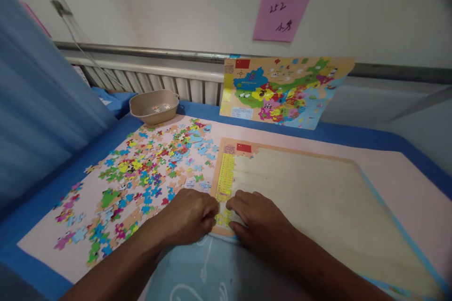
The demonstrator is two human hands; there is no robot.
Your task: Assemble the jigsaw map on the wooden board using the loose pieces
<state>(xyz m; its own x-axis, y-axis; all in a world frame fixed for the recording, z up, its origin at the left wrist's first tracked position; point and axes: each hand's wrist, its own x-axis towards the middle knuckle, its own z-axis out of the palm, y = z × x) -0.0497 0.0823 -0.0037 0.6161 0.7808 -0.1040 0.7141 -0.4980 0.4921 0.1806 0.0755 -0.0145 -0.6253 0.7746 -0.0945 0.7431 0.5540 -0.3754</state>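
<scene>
A wooden jigsaw tray (303, 188) lies flat in front of me, its left side filled with a narrow yellow strip of joined pieces (226, 169). A red flag section (244, 148) sits at the tray's upper left. My left hand (196, 214) is closed over the tray's left edge, fingers curled in a pinch; anything between them is hidden. Beside it my right hand (256, 216) rests on the tray, fingers bent, thumb apart from the index finger, fingertips touching the lower yellow strip. Many loose jigsaw pieces (141, 169) spread to the left on pink paper.
A beige plastic basket (155, 107) holding a few pieces stands behind the loose pieces. A colourful map picture (282, 91) leans by the wall. A pink note (285, 9) hangs above. A blue curtain (45, 89) hangs at left; pink paper (391, 174) covers the blue surface.
</scene>
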